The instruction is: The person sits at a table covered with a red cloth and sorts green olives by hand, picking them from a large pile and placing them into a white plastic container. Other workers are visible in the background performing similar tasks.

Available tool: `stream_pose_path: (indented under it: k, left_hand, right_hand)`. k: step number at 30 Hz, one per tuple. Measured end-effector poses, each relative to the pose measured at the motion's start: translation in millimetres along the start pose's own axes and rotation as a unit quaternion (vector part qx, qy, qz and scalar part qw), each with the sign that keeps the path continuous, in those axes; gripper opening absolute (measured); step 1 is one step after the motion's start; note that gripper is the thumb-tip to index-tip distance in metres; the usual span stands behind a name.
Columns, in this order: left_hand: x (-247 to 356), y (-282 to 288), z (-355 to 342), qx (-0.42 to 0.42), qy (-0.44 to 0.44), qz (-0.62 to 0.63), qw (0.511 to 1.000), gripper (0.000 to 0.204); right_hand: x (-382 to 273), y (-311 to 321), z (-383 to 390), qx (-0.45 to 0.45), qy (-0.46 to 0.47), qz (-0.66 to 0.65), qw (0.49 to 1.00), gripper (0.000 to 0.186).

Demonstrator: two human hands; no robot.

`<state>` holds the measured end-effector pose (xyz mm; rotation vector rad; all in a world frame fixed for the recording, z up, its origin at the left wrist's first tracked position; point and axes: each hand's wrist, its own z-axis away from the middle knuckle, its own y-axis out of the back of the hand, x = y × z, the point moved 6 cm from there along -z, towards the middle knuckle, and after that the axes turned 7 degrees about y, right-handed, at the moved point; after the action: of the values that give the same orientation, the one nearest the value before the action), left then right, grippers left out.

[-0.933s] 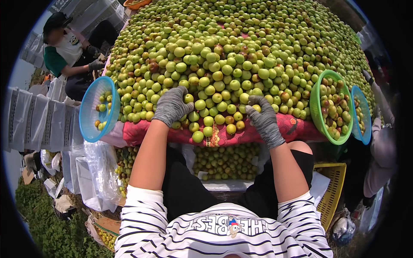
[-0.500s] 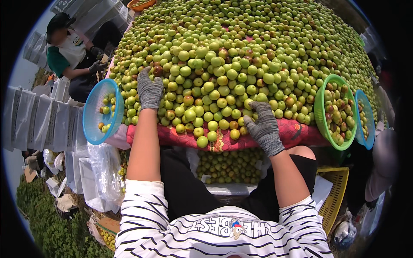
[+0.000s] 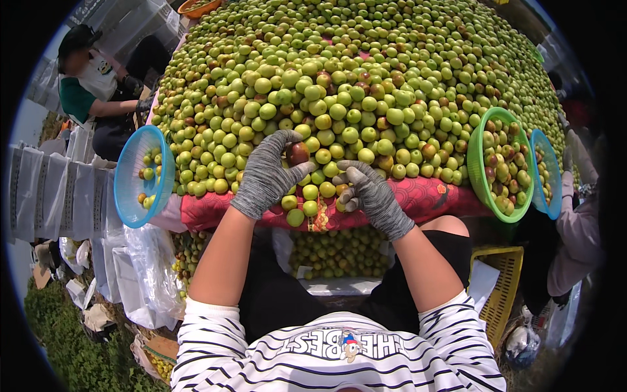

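A broad heap of jujubes (image 3: 261,85), mostly green with some reddish-brown, covers the table in front of me. My left hand (image 3: 269,173), in a grey knit glove, grips a dark reddish-brown jujube (image 3: 298,154) between thumb and fingers at the heap's near edge. To its right, my right hand (image 3: 373,196), gloved alike, has its fingers curled in beside a few jujubes at the edge; what lies inside them is hidden. A red patterned cloth (image 3: 418,196) shows under the fruit.
A blue basket (image 3: 125,176) with a few jujubes stands left. At right are a fuller green basket (image 3: 479,163) and another blue basket (image 3: 554,207). Below the table edge sits a crate of jujubes (image 3: 339,251). A yellow crate (image 3: 506,281) stands lower right. Co-workers sit on both sides.
My left hand has moved right and nearer, and now holds a dark jujube. My right hand has shifted left with its fingers curling inward. The whole view has shifted slightly.
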<state>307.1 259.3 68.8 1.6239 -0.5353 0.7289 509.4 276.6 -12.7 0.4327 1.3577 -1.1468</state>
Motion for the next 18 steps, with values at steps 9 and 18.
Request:
stream_pose_path:
  k: [9, 18]
  left_hand:
    - [-11.4, -50.4, 39.8, -0.199, 0.122, 0.440, 0.867, 0.049]
    - [-14.1, -53.2, 39.6, -0.184, 0.083, 0.333, 0.921, 0.053]
  right_hand:
    - [-10.6, -9.7, 17.9, -0.050, 0.058, -0.059, 0.995, 0.055]
    - [-13.0, -11.9, 15.1, -0.008, 0.224, 0.188, 0.956, 0.058]
